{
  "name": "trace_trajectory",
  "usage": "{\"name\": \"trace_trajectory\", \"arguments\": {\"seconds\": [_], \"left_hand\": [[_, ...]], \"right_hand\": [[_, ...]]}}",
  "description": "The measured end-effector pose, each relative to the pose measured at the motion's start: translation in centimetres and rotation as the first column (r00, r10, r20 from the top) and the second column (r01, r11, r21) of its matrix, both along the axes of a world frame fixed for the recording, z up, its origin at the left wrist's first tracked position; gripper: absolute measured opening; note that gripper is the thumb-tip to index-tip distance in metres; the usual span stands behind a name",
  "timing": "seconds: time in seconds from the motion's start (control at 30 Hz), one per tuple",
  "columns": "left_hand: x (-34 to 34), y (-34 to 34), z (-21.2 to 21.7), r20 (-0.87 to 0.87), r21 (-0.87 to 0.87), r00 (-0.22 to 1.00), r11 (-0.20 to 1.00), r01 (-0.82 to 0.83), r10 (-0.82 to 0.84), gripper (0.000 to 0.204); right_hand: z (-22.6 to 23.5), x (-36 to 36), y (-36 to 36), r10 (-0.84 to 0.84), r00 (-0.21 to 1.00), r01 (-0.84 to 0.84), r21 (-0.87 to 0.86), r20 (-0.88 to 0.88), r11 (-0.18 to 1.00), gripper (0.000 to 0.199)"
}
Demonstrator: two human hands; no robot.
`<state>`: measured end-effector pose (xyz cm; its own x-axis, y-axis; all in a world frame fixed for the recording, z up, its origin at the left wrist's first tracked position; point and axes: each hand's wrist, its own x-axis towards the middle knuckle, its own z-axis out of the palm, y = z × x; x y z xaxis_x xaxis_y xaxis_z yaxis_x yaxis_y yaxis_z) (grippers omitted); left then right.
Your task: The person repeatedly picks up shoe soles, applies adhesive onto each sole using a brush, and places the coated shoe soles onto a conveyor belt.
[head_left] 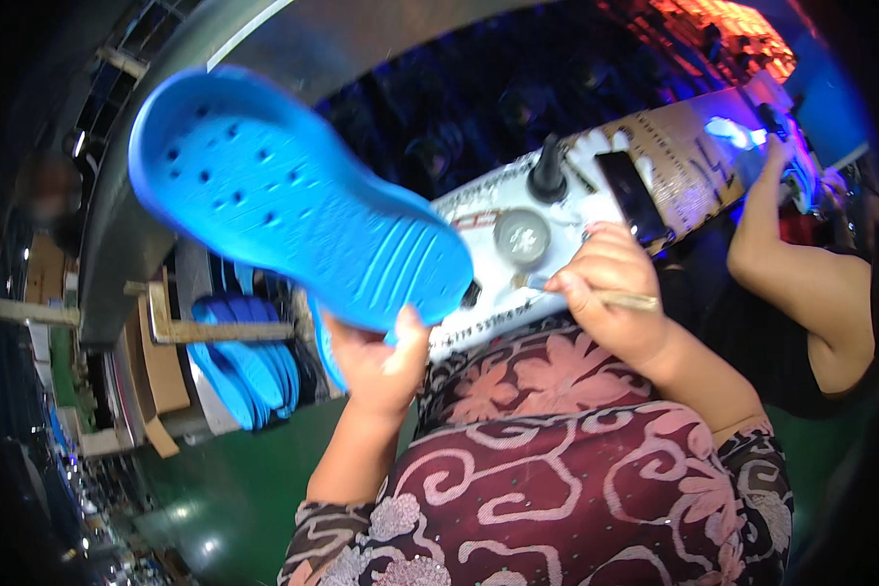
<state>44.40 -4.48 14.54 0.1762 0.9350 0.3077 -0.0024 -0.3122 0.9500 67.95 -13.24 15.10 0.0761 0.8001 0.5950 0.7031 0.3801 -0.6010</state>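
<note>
My left hand grips the heel end of a blue foam shoe sole, thumb on its upper face. The sole is raised and tilted, with small holes toward the toe and ridges across the heel. In my right hand is a brush with a pale wooden handle; its head points left, just below a round grey pot. That pot stands on a white printed board, and a dark bottle with a narrow top is behind it.
On the left, several blue soles stand stacked by a wooden bar and a cardboard flap. A black phone-like slab lies on the board's right. Another person's arm reaches toward a blue-lit spot at far right.
</note>
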Motion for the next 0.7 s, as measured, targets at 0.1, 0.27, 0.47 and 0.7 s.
{"name": "trace_trajectory", "arguments": {"seconds": [0.1, 0.27, 0.47, 0.7], "left_hand": [[0.0, 0.3, 4.3, 0.074, -0.143, 0.982, 0.973, 0.181, -0.171, 0.062], [0.7, 0.0, 8.5, 0.179, -0.388, 0.781, 0.686, 0.615, -0.598, 0.075], [19.4, 3.4, 14.8, 0.270, -0.409, 0.569, 0.442, 0.798, -0.777, 0.063], [38.3, 5.3, 22.6, 0.786, -0.329, 0.451, 0.333, 0.884, -0.422, 0.041]], "right_hand": [[-0.9, 1.2, -0.8, -0.066, 0.997, 0.066, 0.009, -0.033, 0.998, 0.015], [-2.4, 2.4, -1.9, -0.088, 0.987, 0.095, 0.047, -0.135, 0.994, 0.019], [-3.2, 5.2, -3.6, -0.221, 0.945, 0.249, 0.089, -0.242, 0.964, 0.017], [-3.5, 7.8, -5.1, -0.271, 0.943, 0.279, 0.012, -0.194, 0.960, 0.019]]}}
